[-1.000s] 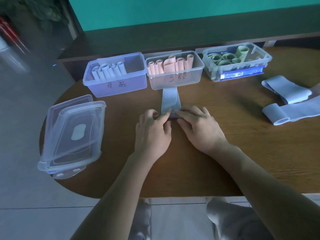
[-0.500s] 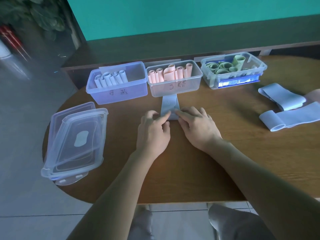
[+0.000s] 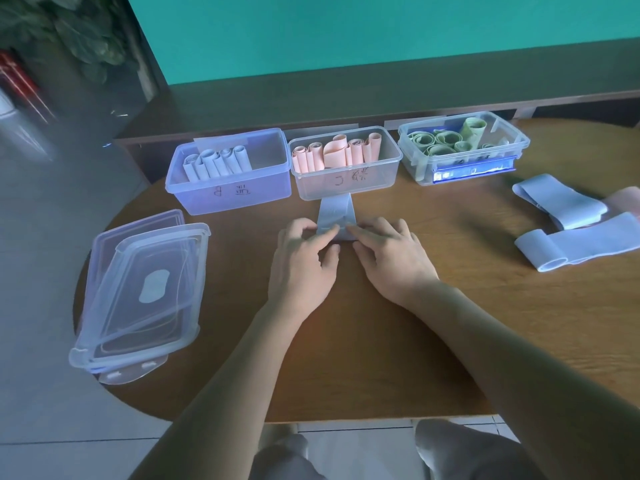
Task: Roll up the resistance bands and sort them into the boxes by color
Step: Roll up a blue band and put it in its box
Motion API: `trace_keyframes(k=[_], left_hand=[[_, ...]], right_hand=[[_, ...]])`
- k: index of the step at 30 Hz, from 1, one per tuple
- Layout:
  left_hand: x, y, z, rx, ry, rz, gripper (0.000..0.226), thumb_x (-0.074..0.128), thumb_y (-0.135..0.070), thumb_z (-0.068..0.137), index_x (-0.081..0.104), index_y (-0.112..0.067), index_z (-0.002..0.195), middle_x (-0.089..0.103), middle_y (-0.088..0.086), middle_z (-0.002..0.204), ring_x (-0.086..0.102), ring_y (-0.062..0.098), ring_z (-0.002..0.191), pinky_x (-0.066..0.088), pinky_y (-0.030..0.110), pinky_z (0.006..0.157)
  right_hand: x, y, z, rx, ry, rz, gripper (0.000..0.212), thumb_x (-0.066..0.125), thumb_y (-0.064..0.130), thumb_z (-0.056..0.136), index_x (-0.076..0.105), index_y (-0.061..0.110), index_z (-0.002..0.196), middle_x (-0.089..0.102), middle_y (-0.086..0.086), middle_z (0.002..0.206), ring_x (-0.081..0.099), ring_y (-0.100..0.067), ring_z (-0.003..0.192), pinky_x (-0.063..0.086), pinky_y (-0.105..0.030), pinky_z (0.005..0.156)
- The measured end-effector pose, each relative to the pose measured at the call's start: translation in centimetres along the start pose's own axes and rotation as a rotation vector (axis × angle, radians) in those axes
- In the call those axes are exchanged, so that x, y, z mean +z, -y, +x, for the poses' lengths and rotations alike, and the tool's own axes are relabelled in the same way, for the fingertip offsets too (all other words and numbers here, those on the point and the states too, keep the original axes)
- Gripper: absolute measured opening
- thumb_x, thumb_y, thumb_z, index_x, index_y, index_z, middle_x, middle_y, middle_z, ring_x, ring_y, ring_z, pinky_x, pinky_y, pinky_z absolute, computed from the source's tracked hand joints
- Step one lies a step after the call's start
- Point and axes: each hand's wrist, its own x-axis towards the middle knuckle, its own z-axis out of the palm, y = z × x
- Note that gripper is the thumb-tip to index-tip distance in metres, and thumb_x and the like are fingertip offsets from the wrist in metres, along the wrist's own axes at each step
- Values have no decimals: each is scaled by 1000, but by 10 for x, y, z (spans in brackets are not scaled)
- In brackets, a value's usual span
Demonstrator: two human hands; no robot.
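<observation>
stacked lids (image 3: 145, 289), wood table (image 3: 519, 323), plant (image 3: 69, 36)

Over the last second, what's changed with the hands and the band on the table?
Little. Both hands, left hand and right hand, keep pinching the near end of the light blue resistance band, rolling it toward the boxes; its flat stretch looks slightly shorter. The three clear plastic boxes, the stacked clear lids and the loose blue bands stayed put; only the camera shifted.

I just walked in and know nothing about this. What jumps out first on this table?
At the table's middle, the left hand and right hand pinch a blue band, rolling it. Behind stand three boxes: blue rolls, pink rolls, green rolls. Clear lids are stacked at left.
</observation>
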Motion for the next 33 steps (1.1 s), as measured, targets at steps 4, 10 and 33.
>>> trace_keyframes(k=[4, 10, 33], left_hand=[[1, -3, 2, -38, 32, 72, 37, 65, -30, 95, 66, -33, 132, 54, 3, 120, 53, 26, 111, 54, 44, 90], [4, -2, 10, -82, 72, 124, 41, 57, -36, 99, 56, -46, 139, 50, 1, 122, 49, 24, 116, 45, 40, 98], [13, 4, 19, -24, 11, 146, 42, 63, -33, 96, 61, -34, 138, 52, 5, 111, 54, 28, 105, 54, 47, 84]], right_hand=[[-1, -1, 8, 9, 23, -12, 38, 43, 32, 106, 56, 31, 142, 53, 6, 142, 44, -30, 120, 45, -48, 99], [-2, -1, 6, -69, -29, 34, 37, 52, 27, 102, 59, 26, 138, 55, 3, 135, 46, -27, 114, 50, -41, 86], [3, -7, 32, -8, 14, -13, 39, 43, 28, 106, 56, 29, 142, 55, 3, 140, 47, -29, 120, 47, -47, 97]])
